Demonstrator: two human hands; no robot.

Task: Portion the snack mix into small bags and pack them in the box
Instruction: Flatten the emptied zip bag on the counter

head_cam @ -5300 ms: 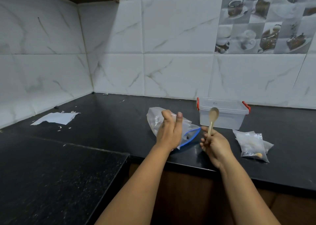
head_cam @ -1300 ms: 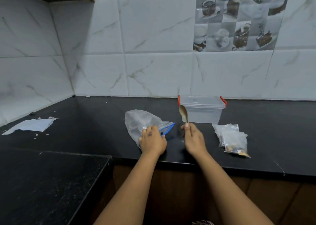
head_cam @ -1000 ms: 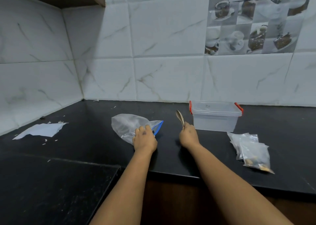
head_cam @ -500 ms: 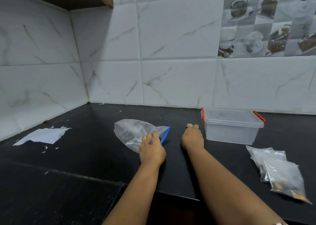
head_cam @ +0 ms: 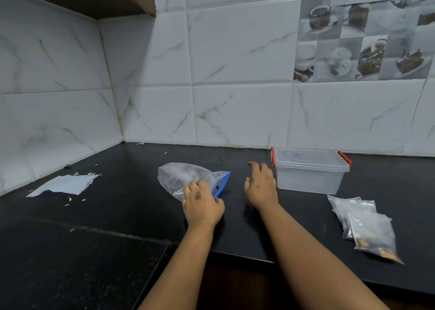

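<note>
Now, left hand (head_cam: 203,206) gripping crinkled clear zip bag (head_cam: 186,180), right hand (head_cam: 260,187) loosely open beside lidded plastic box (head_cam: 309,170)

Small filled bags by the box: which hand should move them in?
Right. The right hand is free beside the box, nearer the small bags; the left hand holds the big bag.

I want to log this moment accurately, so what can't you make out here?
- Head view: whether the right hand covers a spoon; none shows.
- Zip bag: contents blurred behind cloudy plastic; the left hand covers its near corner.
- Lidded plastic box: interior unclear through frosted walls.
- Small bags: their number, since they overlap.
</note>
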